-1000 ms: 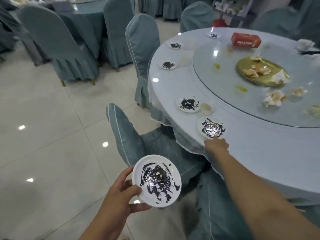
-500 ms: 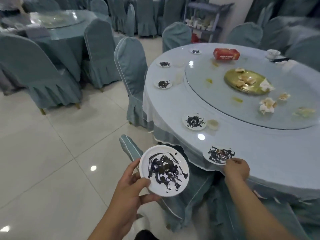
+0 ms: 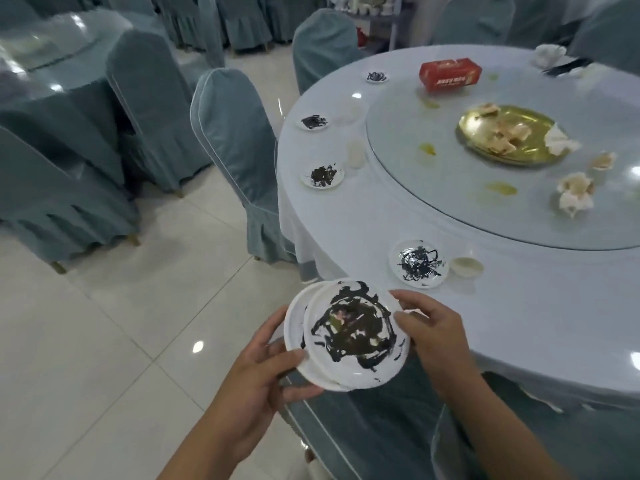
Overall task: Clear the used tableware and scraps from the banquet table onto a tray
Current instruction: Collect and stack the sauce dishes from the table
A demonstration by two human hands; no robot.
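Observation:
Two small white plates smeared with black sauce sit stacked, the top plate point(image 3: 353, 336) slightly offset on the lower plate point(image 3: 294, 323). My left hand point(image 3: 263, 372) grips the stack from below at its left rim. My right hand point(image 3: 433, 332) pinches the top plate's right rim. The stack hangs just off the edge of the round banquet table point(image 3: 519, 306). Another dirty small plate point(image 3: 418, 263) lies on the table beyond it, beside a small white cup point(image 3: 467, 266). Three more sauce-stained plates, the nearest point(image 3: 322, 174), line the far rim.
On the glass turntable point(image 3: 450, 188) lie a gold platter point(image 3: 509, 138) with scraps, crumpled napkins point(image 3: 575, 194) and a red tissue box point(image 3: 450, 75). Covered chairs point(image 3: 235, 140) stand around the table; one is right below my hands. Tiled floor opens to the left.
My right hand slid the near plate off the table edge and set it on the plate in my left hand. Both hands now hold the stack.

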